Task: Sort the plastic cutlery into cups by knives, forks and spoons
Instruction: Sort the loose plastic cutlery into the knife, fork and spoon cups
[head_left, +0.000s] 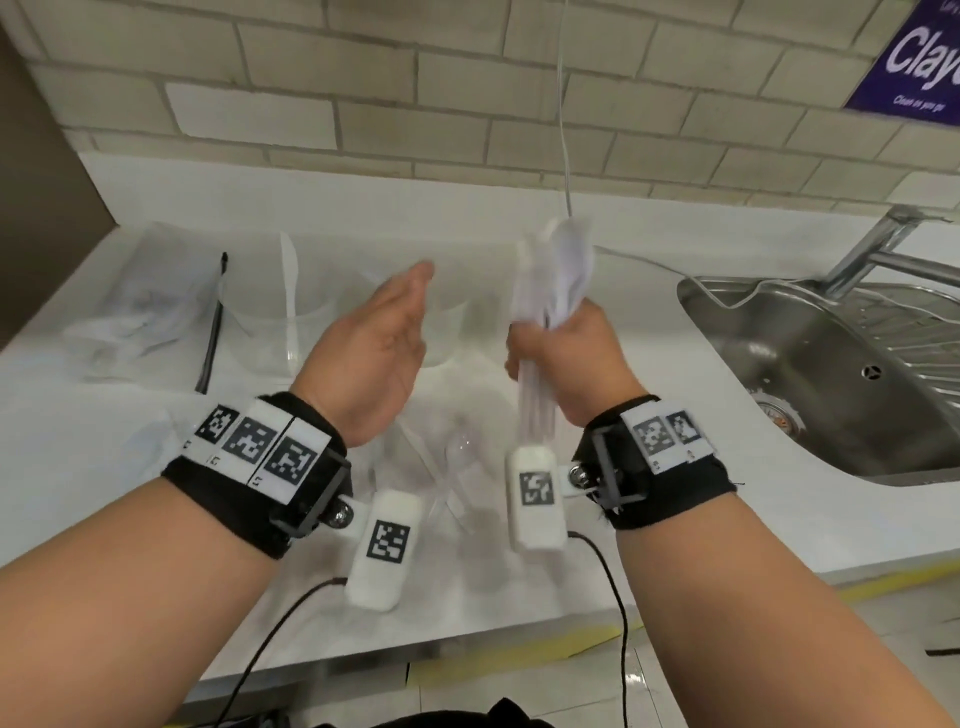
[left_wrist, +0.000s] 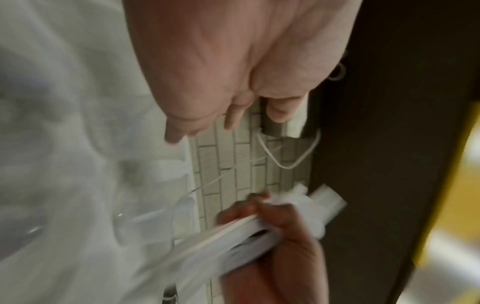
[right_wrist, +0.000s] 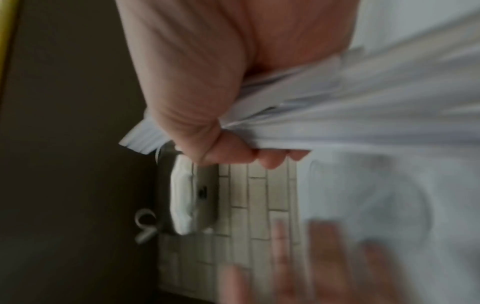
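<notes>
The right hand (head_left: 566, 358) grips a bundle of white plastic cutlery (head_left: 556, 275) upright above the desk (head_left: 597, 525), fingers (right_wrist: 270, 159) curled tight around the handles; spoon bowls show at the top, though blur hides the rest of the mix. The left hand (head_left: 374, 348) hangs just beside the bundle, fingers straight and holding nothing. Behind the hands stand clear cups (head_left: 280, 322), one already holding a knife (head_left: 290, 291). More clear cutlery (head_left: 457, 467) lies on the desk below the wrists. The step in hand appears to be drawing pieces from the bundle; the next move probably calls for the left hand to pinch one piece and carry it to its matching cup.
</notes>
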